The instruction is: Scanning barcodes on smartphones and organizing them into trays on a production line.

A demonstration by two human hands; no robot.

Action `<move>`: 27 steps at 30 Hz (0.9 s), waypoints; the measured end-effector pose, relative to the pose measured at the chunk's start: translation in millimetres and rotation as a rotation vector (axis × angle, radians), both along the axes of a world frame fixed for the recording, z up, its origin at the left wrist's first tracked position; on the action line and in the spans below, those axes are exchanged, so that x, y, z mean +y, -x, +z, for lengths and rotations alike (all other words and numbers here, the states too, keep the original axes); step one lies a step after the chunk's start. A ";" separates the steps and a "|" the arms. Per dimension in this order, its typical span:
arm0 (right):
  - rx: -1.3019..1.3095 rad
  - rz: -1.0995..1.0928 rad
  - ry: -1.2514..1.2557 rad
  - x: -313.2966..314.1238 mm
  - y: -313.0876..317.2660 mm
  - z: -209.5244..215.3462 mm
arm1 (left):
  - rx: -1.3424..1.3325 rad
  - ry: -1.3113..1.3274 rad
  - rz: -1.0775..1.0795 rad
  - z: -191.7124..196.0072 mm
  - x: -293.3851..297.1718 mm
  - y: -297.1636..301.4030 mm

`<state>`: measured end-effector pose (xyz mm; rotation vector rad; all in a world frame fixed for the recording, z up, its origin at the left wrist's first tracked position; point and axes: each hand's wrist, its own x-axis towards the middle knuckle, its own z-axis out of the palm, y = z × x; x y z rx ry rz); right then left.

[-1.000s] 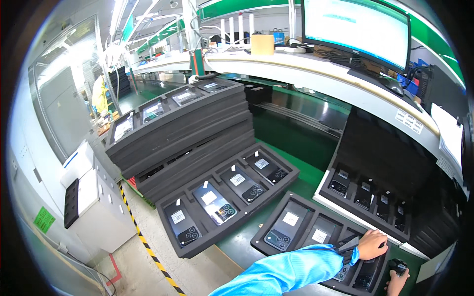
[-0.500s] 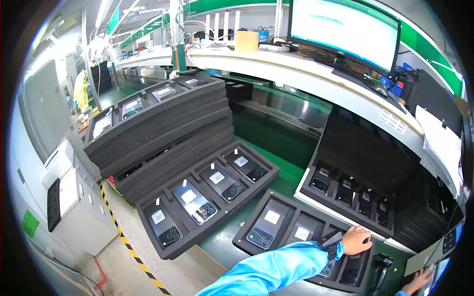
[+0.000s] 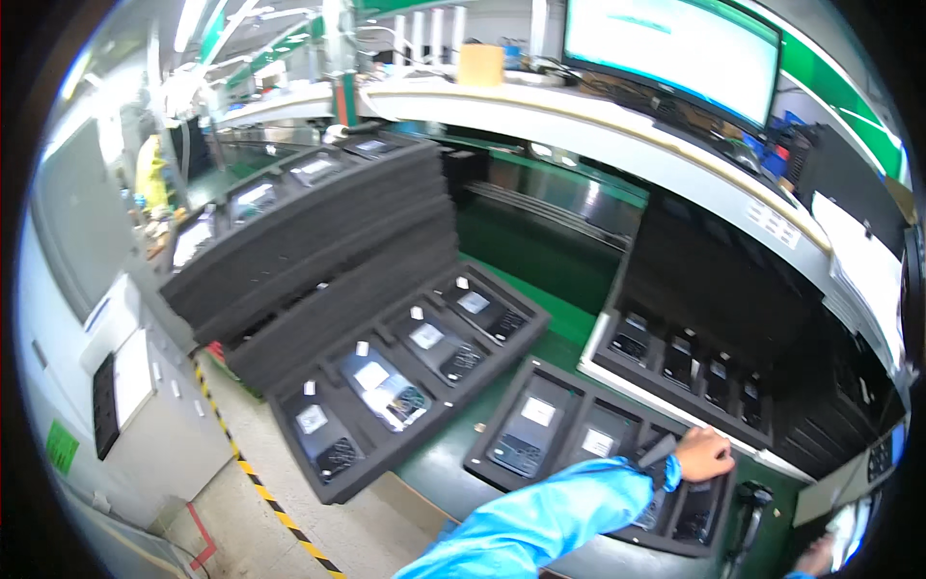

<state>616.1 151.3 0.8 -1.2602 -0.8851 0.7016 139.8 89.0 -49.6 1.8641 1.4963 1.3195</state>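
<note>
From the lower edge my left arm in a blue sleeve reaches over a black foam tray of smartphones. My left hand is closed with curled fingers at the tray's far right corner; what lies under the fingers is hidden. One smartphone with a white label lies back-up in the leftmost slot, and my sleeve partly covers the others. At the lower right rim my right hand, smeared by motion, is at a flat, bright thing whose kind I cannot make out. A black handheld scanner stands between the tray and this hand.
Another foam tray of phones lies to the left, before a tall stack of trays. More phones sit in a tray under the white shelf, which bears a monitor. A white cabinet stands left.
The view has shifted slightly, and the near tray appears a little higher and further right. My left hand stays at its corner. My right hand has dropped slightly toward the lower edge.
</note>
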 end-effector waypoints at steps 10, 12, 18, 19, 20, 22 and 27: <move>-0.791 1.182 0.675 -95.3 259.2 37.1 | -0.029 0.054 -0.047 10.9 -9.7 37.3; -0.888 1.217 0.642 -89.7 259.7 27.0 | -0.055 0.075 -0.114 16.4 -6.4 32.6; -0.978 0.664 0.319 -105.9 253.1 43.4 | 0.238 0.118 -0.104 19.7 -18.8 27.0; -0.915 0.531 0.339 -108.3 249.7 48.9 | 0.317 0.100 -0.086 20.3 -21.8 23.5; -0.921 0.429 0.223 -98.2 238.8 35.0 | 0.393 0.089 -0.074 18.2 -24.3 22.8; -1.274 0.147 -0.100 -84.1 217.4 8.9 | 0.475 0.067 -0.075 15.6 -25.4 20.1; -0.851 0.484 0.276 -70.1 212.5 0.7 | 0.285 0.026 -0.034 25.9 -36.2 25.8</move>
